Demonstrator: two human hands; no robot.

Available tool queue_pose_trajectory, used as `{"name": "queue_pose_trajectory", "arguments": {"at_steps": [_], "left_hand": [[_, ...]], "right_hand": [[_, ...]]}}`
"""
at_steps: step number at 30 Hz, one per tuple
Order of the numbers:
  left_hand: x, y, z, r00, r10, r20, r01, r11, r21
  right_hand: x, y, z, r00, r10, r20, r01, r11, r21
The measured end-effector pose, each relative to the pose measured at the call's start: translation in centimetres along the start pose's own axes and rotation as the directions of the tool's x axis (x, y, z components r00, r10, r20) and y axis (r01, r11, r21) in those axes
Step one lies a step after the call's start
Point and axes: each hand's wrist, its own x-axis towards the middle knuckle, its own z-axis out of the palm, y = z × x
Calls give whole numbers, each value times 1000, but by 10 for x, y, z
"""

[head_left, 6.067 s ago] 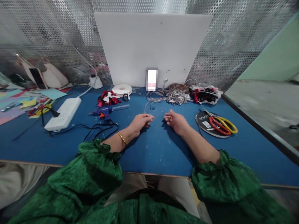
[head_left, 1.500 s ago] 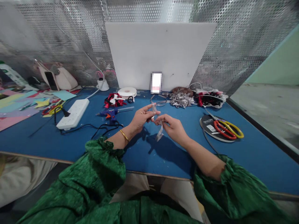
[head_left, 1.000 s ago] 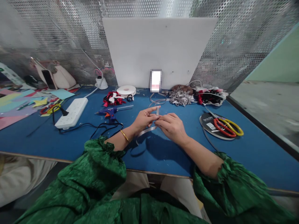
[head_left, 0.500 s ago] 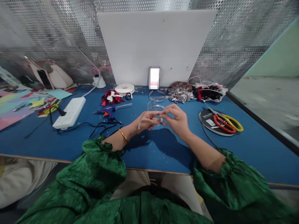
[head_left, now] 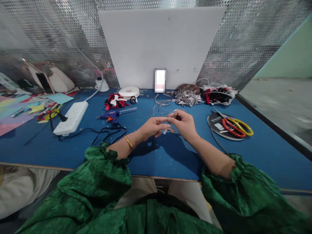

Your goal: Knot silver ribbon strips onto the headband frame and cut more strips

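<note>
Above the middle of the blue table, my left hand (head_left: 151,127) and my right hand (head_left: 183,124) meet at the fingertips. Both are pinched closed on a narrow grey ribbon (head_left: 165,131), whose short end shows under the fingers. Part of the ribbon loops behind my right hand, and the fingers hide much of it. Beyond the hands, a loose grey ribbon length (head_left: 162,102) lies curled on the table. A gold bangle (head_left: 128,142) circles my left wrist.
Scissors (head_left: 235,127) lie on a black ribbon spool (head_left: 215,122) at right. A blue glue gun (head_left: 110,117), its cord, and a white power strip (head_left: 71,118) are at left. Grey bows (head_left: 188,97), red bows (head_left: 114,101), a white roll (head_left: 129,92) and a phone (head_left: 160,80) stand further back.
The ribbon strip that hung over my left hand no longer shows there. A ribbon loop now shows behind my right hand. Both hands stay pinched together in nearly the same place.
</note>
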Motion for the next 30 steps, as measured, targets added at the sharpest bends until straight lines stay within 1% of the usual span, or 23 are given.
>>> {"name": "queue_pose_trajectory", "arguments": {"at_steps": [3, 6, 7, 9, 11, 12, 13, 15, 17, 19, 21, 26, 28, 30], "left_hand": [[-1, 0, 2, 999, 4, -36, -3, 1000, 29], [-2, 1, 3, 998, -31, -56, 31, 1000, -6], [-2, 2, 3, 998, -39, -58, 38, 999, -22], [-2, 2, 1, 998, -43, -52, 40, 998, -51], [-2, 2, -1, 998, -39, -40, 36, 996, -76], [-2, 2, -2, 999, -40, -36, 36, 995, -88], [-2, 2, -3, 999, -42, -31, 38, 994, -99], [-3, 3, -4, 999, -46, -14, 44, 992, -122], [-4, 4, -3, 999, -47, 11, 48, 988, -145], [-5, 5, -3, 998, -49, 29, 53, 985, -164], [-5, 6, -2, 998, -58, 35, 63, 982, -175], [-6, 6, -1, 997, -61, 52, 70, 978, -195], [-6, 6, -1, 997, -58, 51, 67, 977, -200], [-6, 7, -2, 997, -57, 46, 65, 975, -211]], "right_hand": [[1, 3, 0, 1000, -1, 27, 1, 1000, -9], [3, 10, -2, 1000, 22, 16, -21, 999, -46], [4, 13, -3, 1000, 29, -6, -29, 998, -52], [8, 19, -6, 996, 29, -87, -34, 998, -55], [11, 23, -10, 988, -10, -156, -4, 996, -85], [12, 24, -13, 986, -51, -159, 33, 993, -117], [13, 24, -15, 986, -107, -129, 85, 983, -161], [14, 21, -18, 970, -243, -20, 230, 939, -255], [13, 16, -20, 925, -370, 83, 375, 863, -339], [11, 11, -21, 883, -445, 150, 466, 787, -404], [10, 9, -22, 866, -469, 174, 493, 744, -451], [8, 8, -22, 865, -478, 153, 473, 675, -567], [8, 9, -22, 864, -480, 149, 468, 660, -588], [8, 11, -22, 870, -472, 139, 457, 670, -586]]}}
